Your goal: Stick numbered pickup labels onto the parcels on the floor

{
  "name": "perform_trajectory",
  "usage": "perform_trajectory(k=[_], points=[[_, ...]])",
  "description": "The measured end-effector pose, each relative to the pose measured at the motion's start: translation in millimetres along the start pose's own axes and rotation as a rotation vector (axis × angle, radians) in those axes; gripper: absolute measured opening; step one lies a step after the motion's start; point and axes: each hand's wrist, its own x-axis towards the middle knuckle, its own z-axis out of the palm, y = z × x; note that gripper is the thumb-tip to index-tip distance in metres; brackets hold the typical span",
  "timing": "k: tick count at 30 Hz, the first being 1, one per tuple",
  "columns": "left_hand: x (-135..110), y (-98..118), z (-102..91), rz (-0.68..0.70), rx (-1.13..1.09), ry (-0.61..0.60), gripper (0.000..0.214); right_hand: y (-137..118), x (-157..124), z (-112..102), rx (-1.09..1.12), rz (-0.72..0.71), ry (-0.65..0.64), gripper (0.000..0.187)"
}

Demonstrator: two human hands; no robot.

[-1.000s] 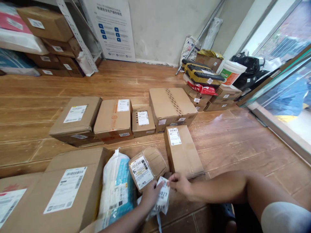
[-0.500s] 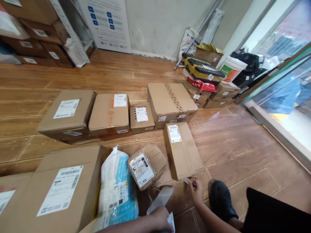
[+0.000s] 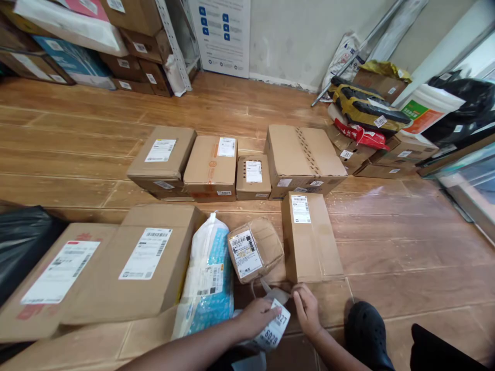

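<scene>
L hand (image 3: 257, 317) grips label strip (image 3: 273, 330), low centre on floor. R hand (image 3: 307, 309) pinches strip's top edge, fingers narrow. Long box (image 3: 311, 239) just beyond R hand, long axis pointing away.

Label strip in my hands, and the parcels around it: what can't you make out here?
- Label strip, head view: its lower end is hidden under the left hand; only some digits show.
- Right hand: fingertips curl down at the tall carton, so any grip is hidden.
- Small taped parcel: label print too small to read.
- Black bag: cut off by the left edge.
</scene>
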Motion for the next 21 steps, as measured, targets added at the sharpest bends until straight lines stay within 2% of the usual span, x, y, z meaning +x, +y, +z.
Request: perform_trajectory(k=[2,3,6,10,13,18,21], points=[[-2,-4,-5.5,0.046,-0.049,0.043,0.047,-33,8,15,0.134,0.006,-0.102,0.033],[-3,-7,-7.8,0.067,-0.067,0.078,0.050,-48,13,21,0.155,0.003,-0.197,0.032],[-4,-18,-11.6,0.101,-0.117,0.207,0.055,-73,24,34,0.085,-0.008,-0.369,0.025],[-2,-24,-11.4,0.113,-0.196,0.351,0.050,-69,34,40,0.148,0.118,-0.344,0.022],[-1,-23,-12.8,0.088,-0.254,0.414,0.052,-61,43,41,0.236,0.205,-0.311,0.022],[0,-15,-18.4,0.040,-0.347,0.432,0.055,-64,54,40,0.302,0.212,-0.317,0.024],[0,-9,-19.0,0.075,-0.393,0.428,0.046,-69,57,38,0.346,0.219,-0.311,0.028]])
